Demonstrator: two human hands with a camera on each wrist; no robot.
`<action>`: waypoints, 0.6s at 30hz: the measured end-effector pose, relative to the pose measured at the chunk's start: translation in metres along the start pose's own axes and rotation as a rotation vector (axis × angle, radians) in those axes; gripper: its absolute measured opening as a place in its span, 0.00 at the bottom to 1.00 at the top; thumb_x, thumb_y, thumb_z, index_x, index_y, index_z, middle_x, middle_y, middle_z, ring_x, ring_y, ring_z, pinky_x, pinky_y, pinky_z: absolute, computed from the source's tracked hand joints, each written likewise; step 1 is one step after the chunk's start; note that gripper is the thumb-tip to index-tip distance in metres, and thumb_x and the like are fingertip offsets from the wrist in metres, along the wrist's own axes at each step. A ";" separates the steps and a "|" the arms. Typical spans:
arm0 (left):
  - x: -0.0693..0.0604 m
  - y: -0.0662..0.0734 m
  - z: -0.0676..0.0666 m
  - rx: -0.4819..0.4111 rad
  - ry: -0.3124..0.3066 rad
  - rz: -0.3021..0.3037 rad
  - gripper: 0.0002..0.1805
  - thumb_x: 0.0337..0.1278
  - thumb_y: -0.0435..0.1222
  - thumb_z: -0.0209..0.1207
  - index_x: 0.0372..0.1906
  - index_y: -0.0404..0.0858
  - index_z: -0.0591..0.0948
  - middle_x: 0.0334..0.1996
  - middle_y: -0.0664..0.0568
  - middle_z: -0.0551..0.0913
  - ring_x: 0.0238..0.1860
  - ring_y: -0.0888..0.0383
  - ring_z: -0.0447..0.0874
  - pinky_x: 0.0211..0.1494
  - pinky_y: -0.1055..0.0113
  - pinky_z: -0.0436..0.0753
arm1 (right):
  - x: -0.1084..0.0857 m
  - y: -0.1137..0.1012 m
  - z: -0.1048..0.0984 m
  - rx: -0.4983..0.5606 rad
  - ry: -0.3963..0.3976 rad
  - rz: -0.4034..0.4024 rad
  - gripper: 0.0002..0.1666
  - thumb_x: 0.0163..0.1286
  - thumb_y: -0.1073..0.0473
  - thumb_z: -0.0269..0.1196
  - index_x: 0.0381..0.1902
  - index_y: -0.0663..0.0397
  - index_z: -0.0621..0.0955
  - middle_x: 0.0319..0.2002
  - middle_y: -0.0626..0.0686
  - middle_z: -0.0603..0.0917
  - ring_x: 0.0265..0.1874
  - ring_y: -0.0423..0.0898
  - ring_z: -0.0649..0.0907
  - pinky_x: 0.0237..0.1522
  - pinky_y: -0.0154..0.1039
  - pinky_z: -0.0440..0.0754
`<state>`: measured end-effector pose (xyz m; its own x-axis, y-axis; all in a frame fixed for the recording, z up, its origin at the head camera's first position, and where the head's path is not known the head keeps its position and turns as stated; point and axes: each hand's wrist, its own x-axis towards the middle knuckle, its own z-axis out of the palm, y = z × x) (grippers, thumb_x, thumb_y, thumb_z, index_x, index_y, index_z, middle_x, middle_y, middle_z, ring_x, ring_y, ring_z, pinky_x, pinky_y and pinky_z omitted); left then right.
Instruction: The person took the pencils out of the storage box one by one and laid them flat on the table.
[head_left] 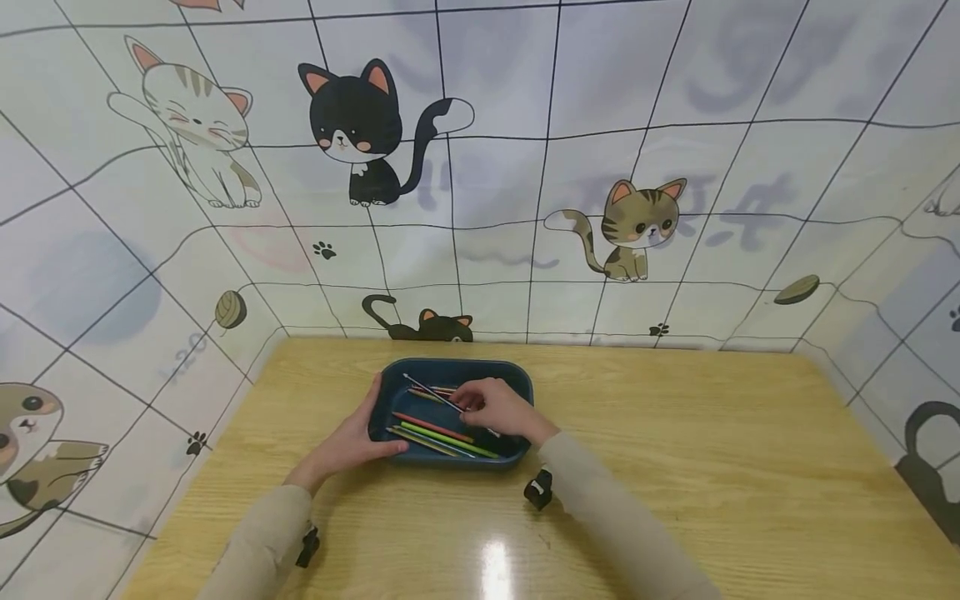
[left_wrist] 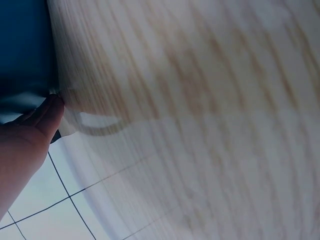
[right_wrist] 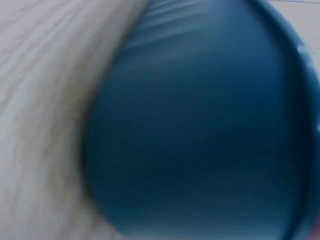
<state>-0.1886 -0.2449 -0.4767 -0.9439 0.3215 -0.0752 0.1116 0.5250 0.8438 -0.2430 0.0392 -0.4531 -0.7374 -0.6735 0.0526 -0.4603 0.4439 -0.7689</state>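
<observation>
A dark blue rectangular tray (head_left: pixel 517 379) sits on the wooden table with several colored pencils lying in it. My left hand (head_left: pixel 348 442) grips its left end, thumb at the near rim and fingers along the outer side. Over the tray's right half, my right hand (head_left: pixel 502 408) pinches a dark purplish colored pencil (head_left: pixel 426 388) that slants across the tray. Near the front lie a red pencil (head_left: pixel 431 426) and a bright green pencil (head_left: pixel 446 439), among others. The left wrist view shows left fingers against the tray (left_wrist: pixel 25 50); the right wrist view shows mostly its blurred outer wall (right_wrist: pixel 190 110).
The light wooden table (head_left: pixel 675 433) extends to both sides of the tray and toward me. Behind it and at the sides hangs a white gridded sheet (head_left: pixel 495 183) printed with cartoon cats. Small black wrist devices sit under both sleeves.
</observation>
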 end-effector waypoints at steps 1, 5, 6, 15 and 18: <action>0.000 0.000 0.000 -0.001 0.001 -0.001 0.65 0.48 0.48 0.71 0.77 0.44 0.33 0.75 0.34 0.41 0.72 0.35 0.45 0.69 0.40 0.50 | -0.002 -0.001 -0.003 0.008 0.007 -0.010 0.16 0.65 0.65 0.64 0.52 0.59 0.82 0.38 0.49 0.84 0.35 0.41 0.80 0.37 0.35 0.78; 0.000 0.000 0.001 0.008 0.011 -0.002 0.66 0.47 0.47 0.72 0.77 0.43 0.33 0.75 0.34 0.39 0.72 0.36 0.44 0.69 0.40 0.49 | -0.010 -0.004 -0.018 0.027 0.026 -0.063 0.17 0.64 0.66 0.63 0.52 0.61 0.82 0.40 0.53 0.84 0.37 0.43 0.81 0.39 0.35 0.78; -0.001 0.000 0.001 0.007 0.012 -0.002 0.66 0.47 0.47 0.72 0.77 0.43 0.33 0.75 0.34 0.39 0.72 0.36 0.43 0.69 0.40 0.49 | -0.013 -0.004 -0.022 0.033 0.031 -0.072 0.17 0.64 0.66 0.63 0.52 0.61 0.82 0.40 0.54 0.84 0.38 0.43 0.81 0.40 0.36 0.78; -0.002 0.001 0.002 0.013 0.007 0.006 0.66 0.48 0.47 0.72 0.77 0.42 0.33 0.75 0.34 0.38 0.72 0.35 0.42 0.69 0.40 0.49 | -0.044 -0.002 -0.058 0.035 0.054 -0.077 0.17 0.64 0.68 0.63 0.52 0.62 0.81 0.40 0.56 0.84 0.37 0.45 0.81 0.38 0.39 0.79; -0.001 0.002 0.002 0.010 0.007 0.001 0.66 0.48 0.47 0.71 0.77 0.42 0.33 0.75 0.35 0.38 0.73 0.35 0.42 0.69 0.40 0.48 | -0.054 0.003 -0.068 0.000 0.054 -0.074 0.17 0.64 0.68 0.62 0.51 0.61 0.81 0.39 0.52 0.84 0.36 0.44 0.80 0.37 0.39 0.78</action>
<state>-0.1873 -0.2427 -0.4761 -0.9460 0.3163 -0.0707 0.1153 0.5323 0.8386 -0.2385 0.1168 -0.4150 -0.7266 -0.6718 0.1437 -0.5147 0.3938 -0.7616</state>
